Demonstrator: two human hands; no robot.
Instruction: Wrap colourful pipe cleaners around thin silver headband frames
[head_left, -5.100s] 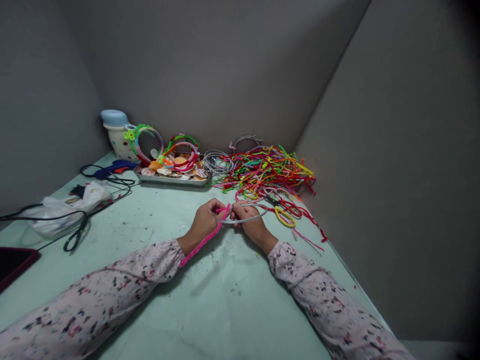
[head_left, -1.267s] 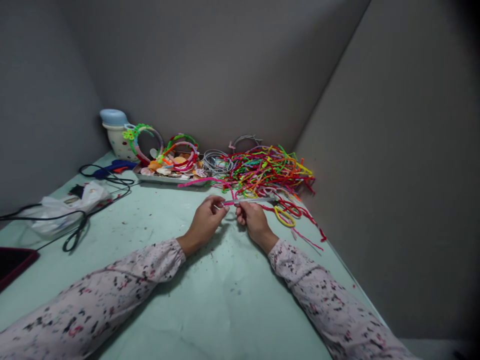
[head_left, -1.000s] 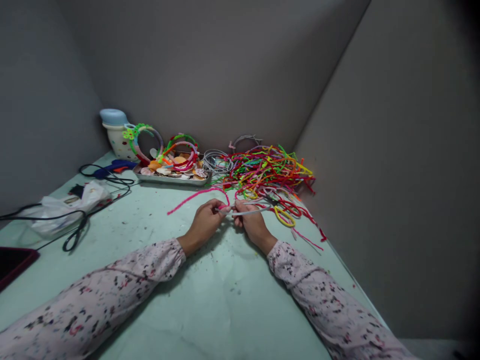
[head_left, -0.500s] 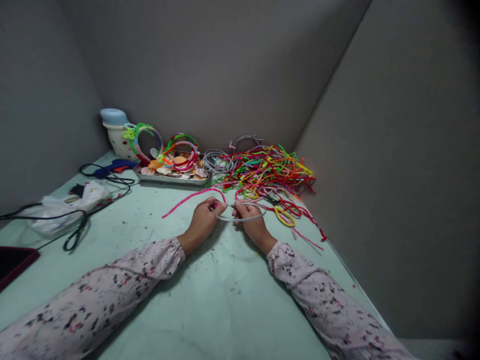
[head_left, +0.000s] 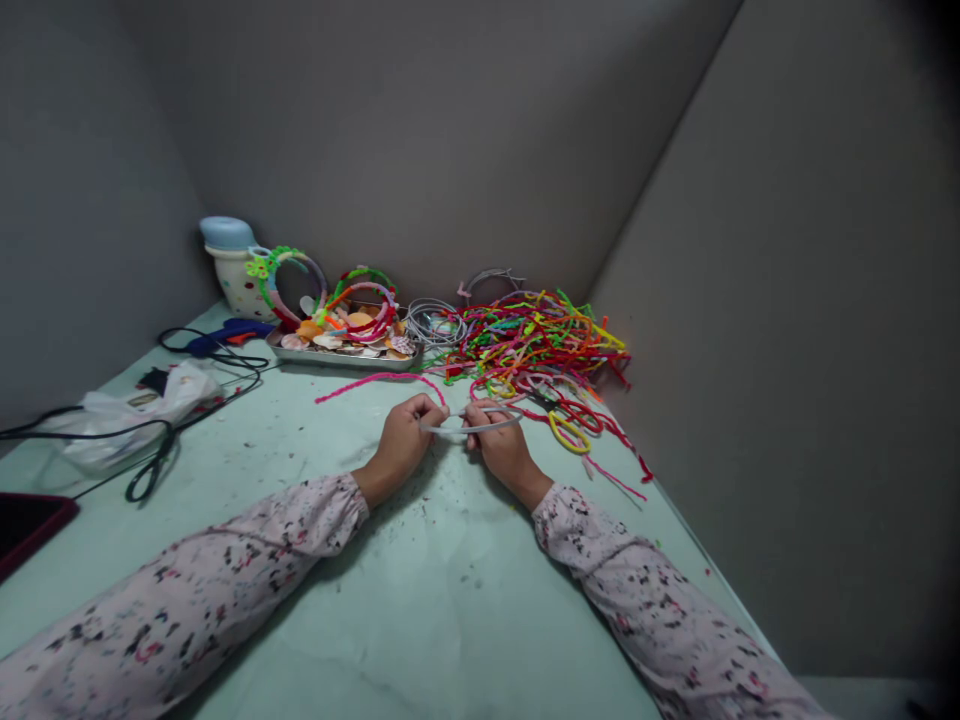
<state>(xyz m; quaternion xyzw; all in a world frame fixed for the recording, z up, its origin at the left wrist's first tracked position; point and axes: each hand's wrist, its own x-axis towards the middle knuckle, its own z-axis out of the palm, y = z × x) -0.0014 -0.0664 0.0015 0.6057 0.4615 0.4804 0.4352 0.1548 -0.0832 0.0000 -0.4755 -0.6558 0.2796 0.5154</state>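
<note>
Over the middle of the table, my left hand (head_left: 403, 440) and my right hand (head_left: 506, 452) hold a thin grey-white hoop (head_left: 455, 431) between them, tilted nearly edge-on. The fingers of both hands are closed in a pinch, a small gap apart. A pink pipe cleaner (head_left: 375, 378) rises from my left fingertips and bends away to the left, its far end loose. How it meets the hoop is hidden by the fingers. Just beyond my right hand lie yellow-handled scissors (head_left: 569, 433), beside the big heap of coloured pipe cleaners (head_left: 536, 335).
A metal tray (head_left: 345, 363) of shells holds several wrapped hoops. Coiled grey wire (head_left: 436, 325) lies beside it. At the left are a blue-lidded container (head_left: 238, 275), a white plastic bag (head_left: 112, 425), black cables (head_left: 150, 478) and a dark red-edged device (head_left: 34, 530). Grey walls close in the table.
The hoop has tilted flatter and shifted slightly left. The pink pipe cleaner's loose end has swung up and a little left. Both hands keep their grip.
</note>
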